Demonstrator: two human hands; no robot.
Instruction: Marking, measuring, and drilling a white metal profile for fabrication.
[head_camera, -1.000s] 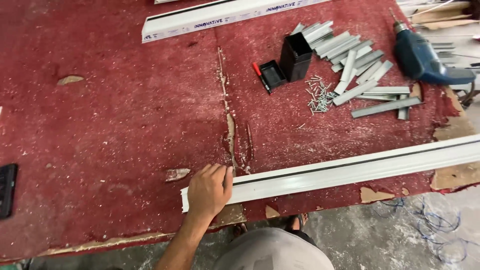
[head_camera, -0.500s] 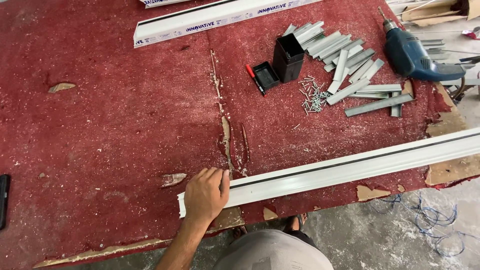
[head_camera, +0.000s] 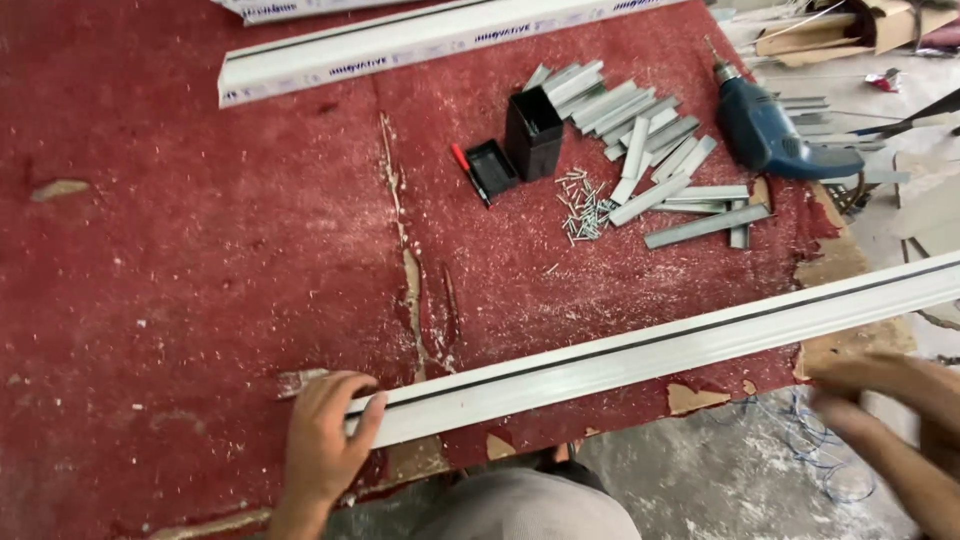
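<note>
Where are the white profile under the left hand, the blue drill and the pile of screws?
white profile (head_camera: 640, 358), head view, on the middle of its top face.
left hand (head_camera: 325, 435), head view, on the back of the hand.
blue drill (head_camera: 768, 130), head view, on its body.
pile of screws (head_camera: 585, 205), head view, pile centre.

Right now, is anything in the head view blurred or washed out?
Head view: the right hand at the lower right edge is smeared by motion blur; the left hand on the end of the white profile is sharp, as are the screws and blue drill; lighting is even, with no strong glare.
</note>
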